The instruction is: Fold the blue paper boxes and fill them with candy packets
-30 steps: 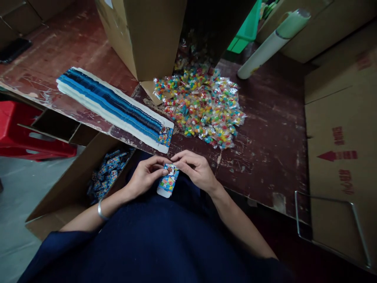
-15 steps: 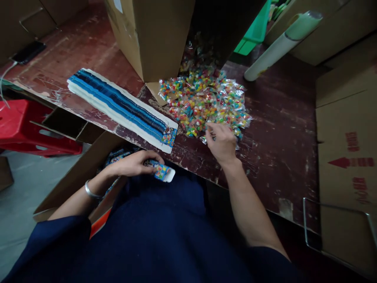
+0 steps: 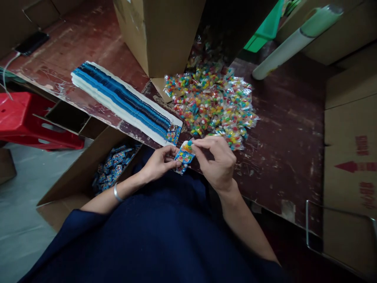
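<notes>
Left hand [image 3: 161, 162] pinching the little blue carton [image 3: 185, 158] between thumb and fingers, its open end tipped toward the right hand [image 3: 217, 161]. And here's the right hand — thumb and fingers nipping a small bag of sweets [image 3: 187, 146], right at the carton's mouth! Beyond the left hand runs a long row of flat cartons [image 3: 126, 104]; past the right hand's knuckles, a heap of bagged sweets [image 3: 212, 106]. Beside the left forearm — a cardboard box [image 3: 66, 184] holding small blue packs [image 3: 113, 167].
</notes>
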Available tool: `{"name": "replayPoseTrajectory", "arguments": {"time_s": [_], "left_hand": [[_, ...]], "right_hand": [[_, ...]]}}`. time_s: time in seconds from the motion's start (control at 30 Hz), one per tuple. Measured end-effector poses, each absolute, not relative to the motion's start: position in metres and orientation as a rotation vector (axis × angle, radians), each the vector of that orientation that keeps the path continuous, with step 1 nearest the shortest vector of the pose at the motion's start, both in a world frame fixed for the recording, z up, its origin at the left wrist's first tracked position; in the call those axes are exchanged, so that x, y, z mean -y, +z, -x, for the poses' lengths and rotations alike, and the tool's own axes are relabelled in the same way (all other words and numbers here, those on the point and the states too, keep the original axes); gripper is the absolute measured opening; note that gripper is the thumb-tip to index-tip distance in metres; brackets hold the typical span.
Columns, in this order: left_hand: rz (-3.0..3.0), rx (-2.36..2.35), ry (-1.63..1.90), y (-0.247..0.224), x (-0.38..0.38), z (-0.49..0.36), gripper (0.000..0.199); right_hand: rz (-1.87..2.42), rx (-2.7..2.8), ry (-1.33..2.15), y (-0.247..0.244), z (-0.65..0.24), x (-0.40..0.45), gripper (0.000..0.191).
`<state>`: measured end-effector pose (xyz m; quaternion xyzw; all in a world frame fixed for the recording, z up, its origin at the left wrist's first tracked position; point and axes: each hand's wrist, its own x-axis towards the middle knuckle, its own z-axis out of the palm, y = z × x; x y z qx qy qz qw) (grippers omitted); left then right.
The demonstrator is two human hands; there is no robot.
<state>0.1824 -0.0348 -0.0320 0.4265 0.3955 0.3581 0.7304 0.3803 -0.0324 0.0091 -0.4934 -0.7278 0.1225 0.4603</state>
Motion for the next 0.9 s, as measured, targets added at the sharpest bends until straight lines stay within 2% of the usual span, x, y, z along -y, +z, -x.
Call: {"name": "replayPoseTrajectory", "arguments": {"time_s": [0.27, 0.43, 0.53, 0.67, 0.77, 0.9], "left_hand": [[-0.986, -0.850, 0.766, -0.031, 0.038, -0.178, 0.042], [-0.946, -0.844, 0.883, -0.029, 0.038, -0.181, 0.045], [-0.954, -0.856, 0.966, -0.025, 0.040, -0.185, 0.046], [-0.988, -0.852, 1.033, -0.019, 0.044, -0.189, 0.061], [-1.012, -0.864, 1.032, -0.017, 0.044, -0.190, 0.059], [-1.006, -0.804, 0.980, -0.019, 0.042, -0.192, 0.048]], "right_hand": [[1.223, 1.864, 0.265, 0.016, -0.388, 0.023, 0.010], [1.215, 1.946, 0.365, 0.014, -0.389, 0.023, 0.003], [1.220, 1.889, 0.560, 0.011, -0.389, 0.026, 0.014], [1.240, 1.607, 1.012, 0.000, -0.383, 0.035, 0.025], [1.270, 1.370, 1.052, -0.012, -0.376, 0.044, 0.040], [1.277, 1.439, 0.857, -0.024, -0.370, 0.048, 0.017]]}}
